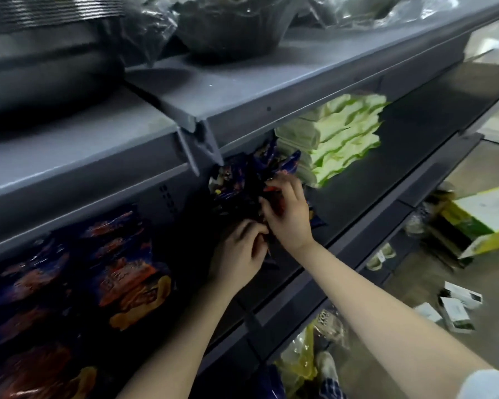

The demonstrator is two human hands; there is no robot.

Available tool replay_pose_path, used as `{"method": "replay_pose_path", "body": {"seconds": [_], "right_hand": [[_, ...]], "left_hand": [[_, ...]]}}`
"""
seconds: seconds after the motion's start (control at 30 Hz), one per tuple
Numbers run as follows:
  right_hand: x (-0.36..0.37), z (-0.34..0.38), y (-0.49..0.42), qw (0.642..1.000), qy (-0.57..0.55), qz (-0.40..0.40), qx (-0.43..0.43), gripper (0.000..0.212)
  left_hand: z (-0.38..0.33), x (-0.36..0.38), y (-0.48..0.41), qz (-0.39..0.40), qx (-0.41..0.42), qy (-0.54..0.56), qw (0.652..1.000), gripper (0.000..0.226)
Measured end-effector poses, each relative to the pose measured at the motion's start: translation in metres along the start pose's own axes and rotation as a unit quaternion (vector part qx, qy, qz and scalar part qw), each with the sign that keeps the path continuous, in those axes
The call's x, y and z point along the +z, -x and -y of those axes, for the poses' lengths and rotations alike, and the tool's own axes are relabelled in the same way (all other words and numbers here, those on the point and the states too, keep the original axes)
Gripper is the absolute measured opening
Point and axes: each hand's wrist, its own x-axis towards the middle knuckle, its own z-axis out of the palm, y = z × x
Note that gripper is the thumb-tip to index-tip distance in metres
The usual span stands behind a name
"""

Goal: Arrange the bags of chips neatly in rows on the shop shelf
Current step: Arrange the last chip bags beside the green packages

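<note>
Right of flat-laid chip bags (121,280), the left hand (239,254) grips the lower edge of a jumbled blue bag cluster (236,182) on the shelf (372,191); the right hand (288,214) pinches its top. Squaring bags one at a time, edges aligned beside the green packs (337,139), should keep rows tidy.

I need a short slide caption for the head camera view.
Left hand and right hand grip dark blue chip bags on the grey shelf, beside stacked green packs.
</note>
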Motion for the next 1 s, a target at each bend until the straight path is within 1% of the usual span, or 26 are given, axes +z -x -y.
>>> {"method": "replay_pose_path", "body": {"seconds": [0.1,0.17,0.23,0.3,0.37,0.43,0.47,0.5,0.57,0.67,0.7,0.77,0.83,0.93,1.0], "right_hand": [[-0.024,-0.032,-0.001,0.999,0.032,-0.010,0.029,0.026],[-0.035,-0.049,-0.001,0.998,0.042,0.007,0.050,0.028],[-0.043,-0.067,-0.003,0.994,0.067,0.045,0.079,0.033],[-0.049,-0.084,-0.004,0.981,0.102,0.109,0.124,0.043],[-0.052,-0.095,-0.005,0.960,0.109,0.196,0.170,0.052],[-0.054,-0.099,-0.007,0.925,0.116,0.288,0.218,0.059],[-0.054,-0.100,-0.008,0.910,0.122,0.320,0.234,0.060],[-0.054,-0.100,-0.010,0.904,0.120,0.332,0.243,0.061],[-0.052,-0.099,-0.013,0.908,0.097,0.312,0.262,0.063],[-0.050,-0.102,-0.015,0.917,0.034,0.233,0.321,0.065],[-0.050,-0.103,-0.015,0.915,0.005,0.208,0.346,0.066],[-0.052,-0.106,-0.017,0.899,-0.063,0.173,0.398,0.070],[-0.055,-0.108,-0.021,0.883,-0.109,0.145,0.432,0.075],[-0.068,-0.102,-0.034,0.888,-0.126,0.133,0.422,0.075],[-0.082,-0.093,-0.044,0.900,-0.129,0.124,0.398,0.073]], "left_hand": [[-0.015,0.020,-0.026,0.044,0.025,-0.009,0.999,0.017],[-0.023,0.034,-0.041,0.098,0.030,-0.053,0.993,0.032],[-0.025,0.048,-0.054,0.164,0.008,-0.107,0.981,0.058],[-0.024,0.059,-0.065,0.223,-0.034,-0.154,0.962,0.080],[-0.023,0.068,-0.073,0.264,-0.078,-0.170,0.946,0.094],[-0.022,0.076,-0.080,0.300,-0.114,-0.167,0.932,0.102],[-0.021,0.079,-0.082,0.314,-0.122,-0.166,0.927,0.104],[-0.019,0.081,-0.084,0.324,-0.125,-0.166,0.923,0.106],[-0.017,0.085,-0.087,0.327,-0.126,-0.167,0.922,0.107],[-0.016,0.089,-0.089,0.300,-0.124,-0.168,0.931,0.103],[-0.015,0.089,-0.089,0.286,-0.125,-0.156,0.937,0.103],[-0.015,0.087,-0.090,0.257,-0.120,-0.118,0.952,0.102],[-0.015,0.081,-0.087,0.228,-0.098,-0.088,0.965,0.101],[-0.019,0.065,-0.080,0.181,-0.077,-0.011,0.980,0.101],[-0.023,0.047,-0.079,0.126,-0.079,0.049,0.988,0.099]]}}
